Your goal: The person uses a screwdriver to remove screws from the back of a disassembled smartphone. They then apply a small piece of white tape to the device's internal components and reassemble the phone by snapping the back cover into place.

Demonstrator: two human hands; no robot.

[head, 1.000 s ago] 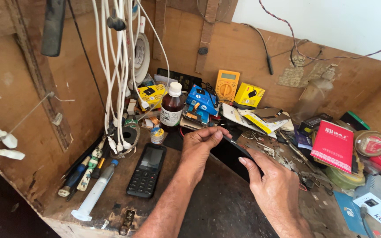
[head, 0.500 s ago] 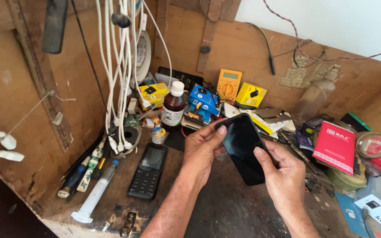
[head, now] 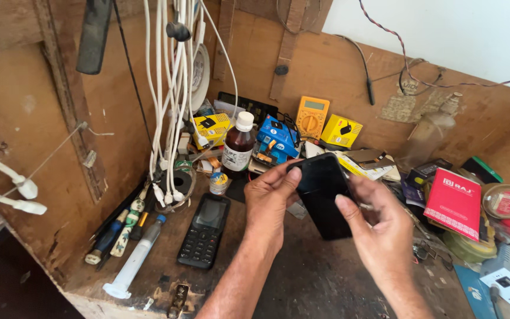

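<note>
A black smartphone (head: 321, 189) is raised upright above the wooden workbench, held between both hands. My left hand (head: 270, 204) grips its left edge, thumb and fingertips near the top corner. My right hand (head: 376, 227) holds its right edge and lower part, thumb lying across the dark screen. A black keypad phone (head: 204, 229) lies flat on the bench to the left of my left forearm, untouched.
A brown bottle with a white cap (head: 238, 145), a yellow multimeter (head: 312, 116), small yellow boxes (head: 341, 130) and a blue box (head: 276, 140) stand at the back. White cables (head: 169, 100) hang at left. A syringe (head: 134, 263) and screwdrivers (head: 119, 230) lie front left. A red box (head: 454, 201) sits right.
The smartphone was lifted off the bench and tilted upright toward me. Both hands rose with it and my right hand shifted up onto its right edge.
</note>
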